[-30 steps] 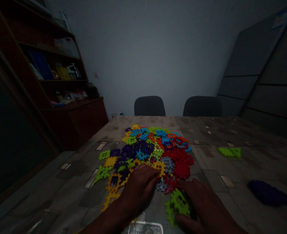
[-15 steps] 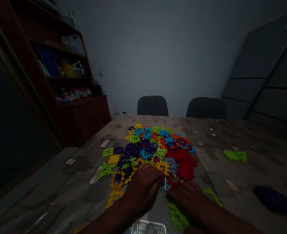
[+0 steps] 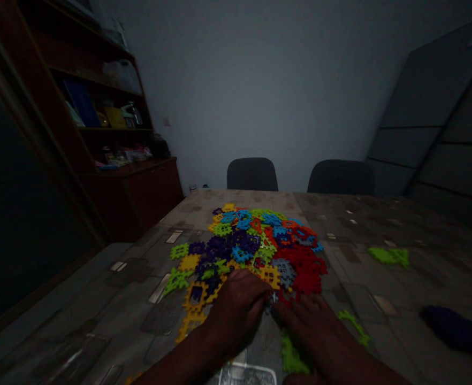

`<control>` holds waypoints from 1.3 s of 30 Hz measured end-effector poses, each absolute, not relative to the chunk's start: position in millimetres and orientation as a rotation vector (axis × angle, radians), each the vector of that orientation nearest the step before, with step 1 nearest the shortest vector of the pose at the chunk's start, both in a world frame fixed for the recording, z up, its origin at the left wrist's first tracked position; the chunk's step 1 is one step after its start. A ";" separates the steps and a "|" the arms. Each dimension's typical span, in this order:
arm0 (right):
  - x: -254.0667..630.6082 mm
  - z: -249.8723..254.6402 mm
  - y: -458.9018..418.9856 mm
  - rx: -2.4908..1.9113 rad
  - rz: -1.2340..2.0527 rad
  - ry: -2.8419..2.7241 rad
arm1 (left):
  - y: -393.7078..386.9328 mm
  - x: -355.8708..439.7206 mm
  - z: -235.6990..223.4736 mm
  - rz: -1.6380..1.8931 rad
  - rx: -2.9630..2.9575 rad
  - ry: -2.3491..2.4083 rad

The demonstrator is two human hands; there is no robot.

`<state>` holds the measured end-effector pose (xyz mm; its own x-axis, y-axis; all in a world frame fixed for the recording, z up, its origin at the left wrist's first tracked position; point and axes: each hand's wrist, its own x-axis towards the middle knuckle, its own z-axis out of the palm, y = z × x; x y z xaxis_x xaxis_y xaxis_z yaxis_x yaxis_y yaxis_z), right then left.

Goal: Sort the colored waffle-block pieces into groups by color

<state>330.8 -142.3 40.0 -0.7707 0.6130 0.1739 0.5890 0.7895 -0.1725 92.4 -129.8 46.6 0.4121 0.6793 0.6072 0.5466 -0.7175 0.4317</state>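
We judge the step in hand to be close finger work at the near edge of a pile of notched plastic pieces (image 3: pixel 220 247), spread over the tabletop (image 3: pixel 380 214) in the lower middle of the frame. Our left hand (image 3: pixel 238 302) curls its fingers toward a grey piece (image 3: pixel 273 303); our right hand (image 3: pixel 310 321) lies low beside it, fingers bunched and pointing at that same piece. Whether either grip is clamped on it we cannot tell, since our knuckles hide the contact. A green piece (image 3: pixel 293 359) shows partly under our right hand, and a thin green strip (image 3: pixel 354 325) lies just to its right.

The next move, we think, calls for a light pinch and clear fingertips, as neighbouring pieces crowd the grey one.

As for containers, a shelved cabinet (image 3: pixel 143 190) at the left of the frame holds a blue folder (image 3: pixel 81 104), a yellow box (image 3: pixel 115 117) and, higher up, a clear plastic container (image 3: pixel 126 77) whose contents are too dim to name.
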 end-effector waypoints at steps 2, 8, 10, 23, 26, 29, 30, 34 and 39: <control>329.4 41.7 -145.4 -0.945 0.118 -2.765 | -129.6 92.7 46.9 1.191 2.502 1.093; 335.4 21.5 -142.8 -0.851 0.129 -2.712 | -129.3 92.2 46.4 1.158 2.507 1.101; 332.7 0.7 -136.0 -0.839 0.094 -2.693 | -129.2 91.8 45.6 1.144 2.501 1.111; 342.8 60.7 -100.6 -0.907 0.489 -2.657 | -125.1 88.8 40.8 1.198 2.403 1.266; 334.8 76.5 -62.1 -1.011 0.368 -2.634 | -125.7 88.8 43.0 1.167 2.380 1.287; 318.2 79.6 -23.1 -1.114 0.288 -2.618 | -130.6 92.5 46.1 1.140 2.435 1.196; 311.6 79.5 -13.3 -1.150 0.265 -2.617 | -132.7 94.7 46.2 1.131 2.470 1.155; 284.5 77.0 8.1 -1.309 0.175 -2.635 | -138.2 105.3 37.0 1.054 2.669 0.979; 263.2 75.3 14.1 -1.505 0.085 -2.642 | -140.5 115.8 10.6 0.848 2.903 0.912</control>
